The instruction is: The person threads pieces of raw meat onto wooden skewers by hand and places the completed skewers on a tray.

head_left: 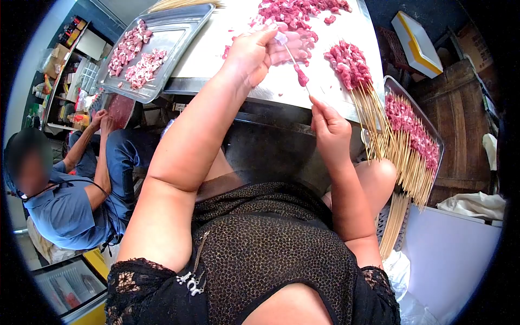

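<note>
My right hand (330, 124) pinches the lower part of a thin wooden skewer over the front edge of the white table (216, 54). A red meat piece (301, 77) is threaded on this skewer. My left hand (252, 57) is at the skewer's other end, its thumb and forefinger on a pale piece of meat (281, 38) at the tip. Beyond and partly under my left hand lies a pile of loose red meat (295, 16). Finished meat skewers (352, 65) lie to the right of my right hand, sticks pointing toward me.
A metal tray (184, 46) with two heaps of paler meat stands at the left. Another tray (390, 84) at the right holds many meat skewers (414, 130). Bare sticks (395, 222) lie below it. A person in blue (70, 208) sits at the left, hands together.
</note>
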The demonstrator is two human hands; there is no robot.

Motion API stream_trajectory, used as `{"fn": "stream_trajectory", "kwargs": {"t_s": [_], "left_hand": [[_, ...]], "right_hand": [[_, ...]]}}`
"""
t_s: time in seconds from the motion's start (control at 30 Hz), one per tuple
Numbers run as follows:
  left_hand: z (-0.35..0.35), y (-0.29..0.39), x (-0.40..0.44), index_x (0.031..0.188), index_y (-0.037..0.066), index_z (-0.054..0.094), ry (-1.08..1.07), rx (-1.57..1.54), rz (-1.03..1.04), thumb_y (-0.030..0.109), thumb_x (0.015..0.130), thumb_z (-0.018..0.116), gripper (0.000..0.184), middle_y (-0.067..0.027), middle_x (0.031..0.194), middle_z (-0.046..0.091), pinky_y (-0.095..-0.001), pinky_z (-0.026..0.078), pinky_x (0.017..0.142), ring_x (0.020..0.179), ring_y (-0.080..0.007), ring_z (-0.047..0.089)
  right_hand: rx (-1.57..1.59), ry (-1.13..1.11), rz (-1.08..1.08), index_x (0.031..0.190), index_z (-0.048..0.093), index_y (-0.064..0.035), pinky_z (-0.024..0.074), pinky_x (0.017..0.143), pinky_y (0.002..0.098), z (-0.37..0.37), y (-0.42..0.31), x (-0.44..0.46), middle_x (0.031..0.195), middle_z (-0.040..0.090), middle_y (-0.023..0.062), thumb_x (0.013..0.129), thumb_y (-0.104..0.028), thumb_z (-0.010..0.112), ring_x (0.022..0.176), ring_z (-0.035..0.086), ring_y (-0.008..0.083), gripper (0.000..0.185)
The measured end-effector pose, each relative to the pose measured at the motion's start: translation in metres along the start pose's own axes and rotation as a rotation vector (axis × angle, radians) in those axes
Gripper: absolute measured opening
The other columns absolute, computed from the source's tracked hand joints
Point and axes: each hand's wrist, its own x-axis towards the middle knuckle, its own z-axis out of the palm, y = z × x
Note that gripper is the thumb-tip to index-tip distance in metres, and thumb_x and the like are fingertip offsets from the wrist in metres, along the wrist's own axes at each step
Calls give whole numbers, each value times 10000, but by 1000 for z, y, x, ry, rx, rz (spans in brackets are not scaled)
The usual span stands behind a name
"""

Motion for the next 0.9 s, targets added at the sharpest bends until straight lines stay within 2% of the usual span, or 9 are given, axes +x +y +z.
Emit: {"fn": "stream_trajectory", "kwargs": {"t_s": [0.23, 0.37, 0.5, 0.53, 0.6, 0.67, 0.7, 0.77, 0.9], "left_hand": [[1, -1, -2, 1081, -46, 490, -49, 25, 30, 129, 951, 390, 240, -257, 1069, 583, -420, 515, 859, 989, -342, 603], [-5, -4, 2, 1080, -36, 491, -121, 8, 18, 137, 949, 403, 234, -263, 1075, 579, -447, 509, 859, 1008, -347, 593], [-2, -7, 0, 1086, -42, 492, -155, 26, 4, 158, 943, 432, 253, -257, 1075, 581, -462, 500, 865, 1033, -349, 581], [-2, -7, -1, 1083, -32, 512, -190, 32, -20, 172, 933, 465, 257, -218, 1070, 598, -424, 500, 843, 1002, -316, 599], [-2, -5, -2, 1080, -22, 531, -225, 39, -43, 186, 922, 499, 263, -179, 1065, 615, -385, 499, 822, 972, -282, 617], [-1, -3, -6, 1084, 9, 565, -249, 283, -152, 211, 923, 507, 264, -126, 1061, 626, -357, 478, 830, 976, -237, 610], [4, -2, -12, 1067, 14, 582, -165, 361, -153, 230, 926, 506, 269, -115, 1058, 624, -356, 483, 838, 961, -214, 608], [-2, -5, -3, 1109, 12, 552, -185, 265, -84, 230, 937, 478, 287, -136, 1071, 618, -355, 497, 837, 987, -223, 605], [-1, 2, -1, 1166, 0, 499, -97, 98, 62, 237, 959, 424, 324, -168, 1071, 615, -322, 519, 803, 1003, -233, 608]], "right_hand": [[47, 5, -14, 1073, 633, -37, 405, 503, 212, 3, 3, 3, 598, 517, 8, 884, -84, 554, 521, 466, 59, 210], [92, -25, 27, 1083, 632, -34, 400, 518, 201, 2, 0, 3, 628, 525, -8, 886, -80, 549, 542, 464, 53, 219], [356, -96, 147, 1102, 628, -30, 385, 534, 180, -1, -6, 5, 687, 535, -31, 884, -67, 545, 568, 453, 40, 236], [437, -125, 202, 1108, 626, -30, 381, 538, 175, -3, -8, 6, 705, 536, -36, 884, -63, 544, 574, 450, 36, 241], [392, -84, 162, 1105, 629, -31, 381, 534, 175, -3, -6, 8, 694, 533, -36, 883, -61, 545, 574, 452, 36, 239], [347, -43, 120, 1102, 631, -33, 382, 531, 175, -3, -6, 10, 683, 530, -35, 882, -58, 547, 573, 454, 36, 237], [292, -15, 83, 1114, 619, -21, 351, 512, 166, -3, -5, 10, 681, 520, -33, 884, -59, 549, 564, 435, 31, 244], [236, 12, 45, 1126, 607, -8, 320, 492, 157, -2, -2, 9, 678, 511, -31, 886, -59, 551, 555, 416, 25, 252], [7, 68, -77, 1097, 637, -34, 394, 546, 174, -1, 4, 5, 706, 559, -11, 859, -46, 585, 591, 479, 41, 244]]}}
